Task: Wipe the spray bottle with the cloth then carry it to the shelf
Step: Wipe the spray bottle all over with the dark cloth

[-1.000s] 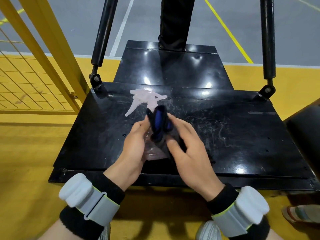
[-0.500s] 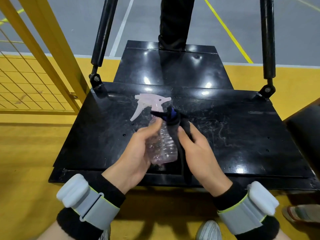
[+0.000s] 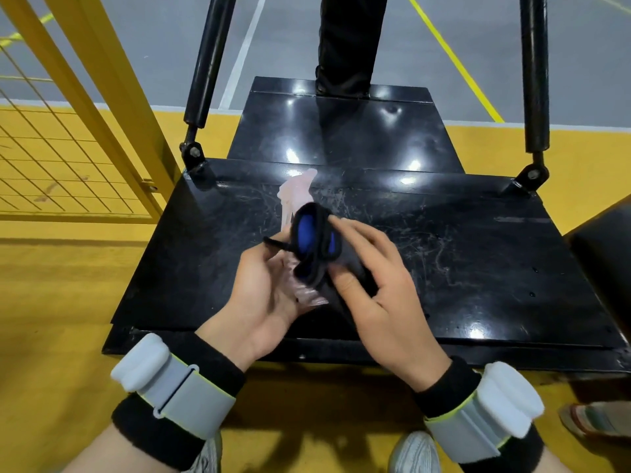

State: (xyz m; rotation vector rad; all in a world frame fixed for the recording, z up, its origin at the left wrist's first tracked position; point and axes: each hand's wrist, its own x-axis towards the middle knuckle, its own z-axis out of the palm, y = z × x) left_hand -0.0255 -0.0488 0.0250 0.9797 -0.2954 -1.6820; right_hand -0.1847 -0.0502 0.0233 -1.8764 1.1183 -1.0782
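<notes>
Since half a second ago, the black cloth with the bright blue lining (image 3: 312, 249) has slid up from the side of the clear plastic spray bottle with the pale pink trigger head (image 3: 296, 194) and now bunches over its neck and upper body, and the trigger head has swung so its nozzle no longer juts out to my left.

The bottle's long axis runs from my palm away from me, tilted slightly left, with the trigger head at the far end and the base toward my wrist. It is held above the scratched glossy black metal platform (image 3: 461, 254), not resting on it.

My left hand (image 3: 263, 302) cradles the lower body of the bottle, fingers curled around it from the left and underneath, thumb up near the cloth. My right hand (image 3: 379, 295) presses the cloth against the bottle's right side, thumb on the fabric, fingers spread over its top. The two hands sit close together with the bottle and cloth between them. Both wrists carry grey strap-on bands (image 3: 174, 387) over black cuffs.
</notes>
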